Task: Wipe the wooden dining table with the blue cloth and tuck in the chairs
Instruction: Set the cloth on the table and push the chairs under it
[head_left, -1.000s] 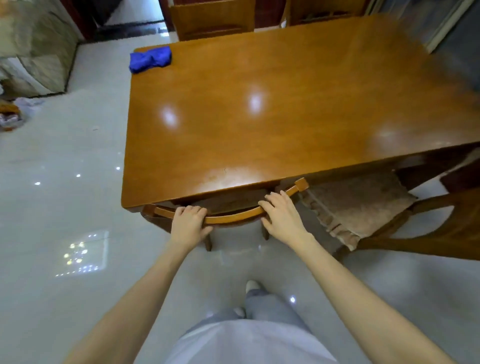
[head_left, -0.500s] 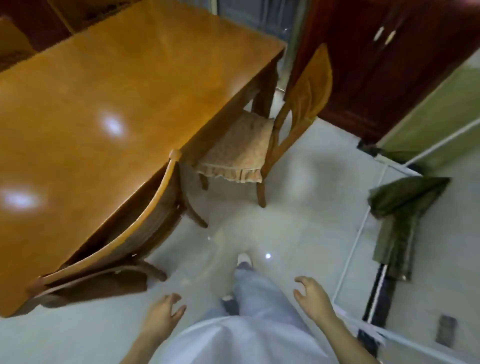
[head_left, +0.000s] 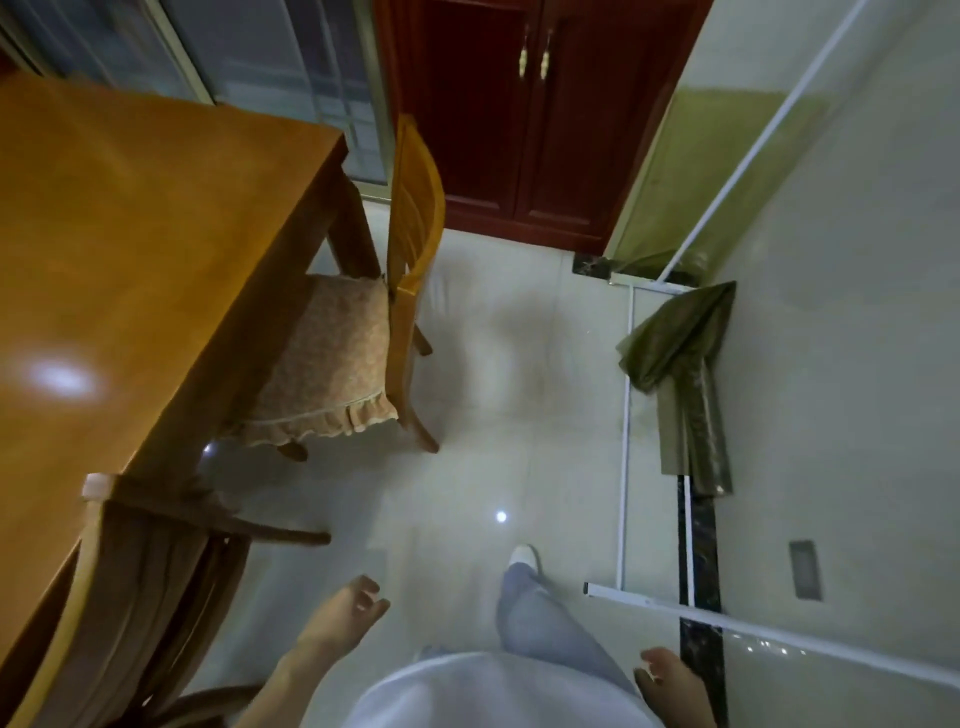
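The pale tiled floor (head_left: 493, 389) fills most of your view, glossy enough to mirror small lights. On your left the wooden tabletop (head_left: 130, 249) runs along the frame, orange-brown, smooth and polished, with a soft glare patch on it.

The near chair (head_left: 156, 571) is pushed in under the tabletop at lower left, its curved top rail lying close along the edge and its dark slats below. The far chair (head_left: 413, 208) stands at the tabletop's corner: its slatted, lighter wooden back sits well clear of the edge, and only part of the seat is under. That seat carries a peach patterned cushion (head_left: 322, 364) with a frilled hem.

Beyond it is a dark red cabinet (head_left: 519, 130) with panelled doors and two brass handles. To your right a crumpled olive sheet (head_left: 680, 384) drapes over a thin white frame (head_left: 626, 441).

Your left hand (head_left: 340, 618) hangs over the floor beside the near chair, fingers loosely curled and apart, touching and holding nothing. Your right hand (head_left: 670, 680), partly cut off at the bottom edge, is likewise relaxed and holds nothing.
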